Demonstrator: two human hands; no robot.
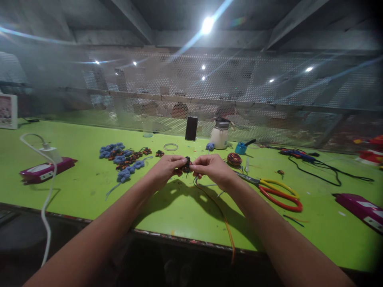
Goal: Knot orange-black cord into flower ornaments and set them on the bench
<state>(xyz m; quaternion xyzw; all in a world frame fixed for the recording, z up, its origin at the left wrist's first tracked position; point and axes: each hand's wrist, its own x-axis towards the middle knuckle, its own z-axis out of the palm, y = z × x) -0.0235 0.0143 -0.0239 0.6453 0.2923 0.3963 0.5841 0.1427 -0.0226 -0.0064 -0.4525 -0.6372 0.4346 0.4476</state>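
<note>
Between my two hands, above the green table, is a small dark knotted cord piece with touches of red. My left hand pinches its left side with thumb and fingers. The fingertips of my right hand are closed on its right edge. A thin orange cord trails from below my hands over the table's front edge. Left of my hands lie several blue knotted flowers among black-and-orange flowers. A ball of dark multicoloured cord sits beyond my right hand.
Large scissors with red and yellow handles lie at right. Behind stand a phone, a pale jug and a teal pot. Purple power strips flank the table; a white cable hangs at left. A perforated screen rises behind.
</note>
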